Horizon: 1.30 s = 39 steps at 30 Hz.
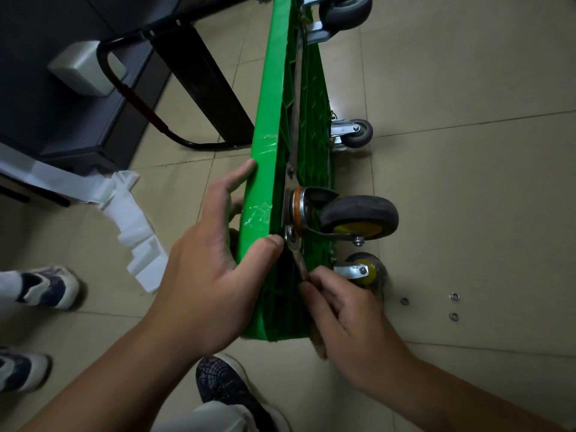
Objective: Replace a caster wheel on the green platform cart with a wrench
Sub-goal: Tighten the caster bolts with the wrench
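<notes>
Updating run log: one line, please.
left hand grips cart edge | right hand holds wrench at caster plate | washers on floor

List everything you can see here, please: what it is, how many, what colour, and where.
green plastic platform cart: one, green, tipped on its edge, centre
grey caster wheels: two, grey, cart's far end
black caster wheels with yellow hubs: two, near end, the lower one partly hidden
silver metal wrench: one, silver, on a bolt beside the upper yellow-hub caster
small metal rings: three, silver, floor at right
white foam packing piece: one, white, floor at left
black tubular handle: one, black and red, behind the cart
white-and-navy shoes: two, left edge
dark patterned shoe: one, bottom centre
left hand: one, grip on the cart's edge
right hand: one, grip on the wrench
</notes>
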Available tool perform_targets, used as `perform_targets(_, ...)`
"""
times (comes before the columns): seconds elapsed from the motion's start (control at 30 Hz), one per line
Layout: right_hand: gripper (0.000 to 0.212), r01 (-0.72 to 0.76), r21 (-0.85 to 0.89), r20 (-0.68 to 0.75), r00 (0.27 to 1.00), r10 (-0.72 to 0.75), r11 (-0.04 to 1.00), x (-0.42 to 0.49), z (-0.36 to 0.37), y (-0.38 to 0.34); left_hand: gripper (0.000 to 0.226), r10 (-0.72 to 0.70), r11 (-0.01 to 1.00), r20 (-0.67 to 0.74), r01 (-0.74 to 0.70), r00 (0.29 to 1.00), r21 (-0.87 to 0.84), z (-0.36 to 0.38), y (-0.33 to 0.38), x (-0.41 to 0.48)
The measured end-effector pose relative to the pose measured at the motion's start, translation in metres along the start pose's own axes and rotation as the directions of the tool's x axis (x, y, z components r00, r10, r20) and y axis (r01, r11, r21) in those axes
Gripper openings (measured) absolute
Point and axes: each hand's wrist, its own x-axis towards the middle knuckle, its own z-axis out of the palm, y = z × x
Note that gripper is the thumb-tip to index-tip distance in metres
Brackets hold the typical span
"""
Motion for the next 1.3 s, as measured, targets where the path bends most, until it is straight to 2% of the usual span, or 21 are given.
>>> perform_targets(0.07, 0.028, -0.121, 0.220, 0.040, 0.993, 0.115, 0.968, -0.010, 0.005, -0.024, 0.074, 0.006, 1.000, 0.002, -0.006, 1.000, 0.016, 0.000, 0.000, 0.000)
perform_targets(0.13, 0.033, -0.254, 0.428, 0.113, 0.967, 0.227, 0.868, -0.015, 0.009, -0.046, 0.074, 0.008, 1.000, 0.005, -0.008, 1.000, 0.015, 0.000, 0.000, 0.000)
perform_targets(0.23, 0.042, -0.364, 0.571, 0.146, 0.927, 0.346, 0.735, -0.019, 0.017, -0.062, 0.075, 0.012, 1.000, 0.012, -0.012, 1.000, 0.011, -0.001, 0.001, 0.001)
perform_targets(0.27, 0.044, -0.364, 0.564, 0.120, 0.924, 0.363, 0.741, -0.022, 0.022, -0.061, 0.075, 0.013, 1.000, 0.015, -0.014, 1.000, 0.004, -0.001, 0.001, 0.002)
perform_targets(0.33, 0.048, -0.315, 0.477, 0.018, 0.937, 0.349, 0.820, -0.034, 0.032, -0.054, 0.075, 0.015, 1.000, 0.020, -0.015, 1.000, -0.011, -0.002, 0.000, 0.002)
perform_targets(0.47, 0.062, -0.173, 0.206, -0.202, 0.955, 0.215, 0.963, -0.051, 0.037, -0.014, 0.078, -0.006, 0.999, 0.044, 0.007, 0.999, -0.033, -0.005, 0.000, 0.006)
perform_targets(0.5, 0.058, -0.128, 0.123, -0.226, 0.962, 0.153, 0.984, -0.047, 0.031, -0.002, 0.079, -0.017, 0.999, 0.055, 0.019, 0.998, -0.028, -0.007, 0.001, 0.008)
perform_targets(0.6, 0.036, 0.078, -0.123, -0.196, 0.975, -0.102, 0.989, -0.018, 0.007, 0.023, 0.082, -0.046, 0.999, 0.063, 0.047, 0.997, -0.016, -0.010, -0.001, 0.019)
perform_targets(0.7, 0.032, 0.206, -0.283, -0.224, 0.936, -0.273, 0.937, 0.011, -0.004, 0.038, 0.077, -0.052, 0.999, 0.054, 0.053, 0.997, -0.014, -0.009, -0.002, 0.027)
perform_targets(0.8, 0.032, 0.262, -0.338, -0.204, 0.917, -0.342, 0.904, 0.025, -0.008, 0.044, 0.074, -0.043, 0.997, 0.046, 0.046, 0.998, -0.065, -0.007, -0.004, 0.033)
perform_targets(0.93, 0.035, 0.246, -0.301, -0.189, 0.932, -0.311, 0.921, 0.032, -0.010, 0.044, 0.075, -0.021, 0.997, 0.037, 0.024, 0.999, -0.077, -0.005, -0.006, 0.036)
perform_targets(1.07, 0.037, 0.240, -0.214, -0.115, 0.956, -0.268, 0.947, 0.036, -0.009, 0.043, 0.076, -0.007, 0.998, 0.020, 0.008, 1.000, -0.064, -0.004, -0.010, 0.036)
perform_targets(1.3, 0.036, 0.282, -0.244, -0.047, 0.952, -0.302, 0.928, 0.039, -0.015, 0.041, 0.077, -0.013, 0.998, 0.016, 0.014, 1.000, -0.057, -0.006, -0.011, 0.037)
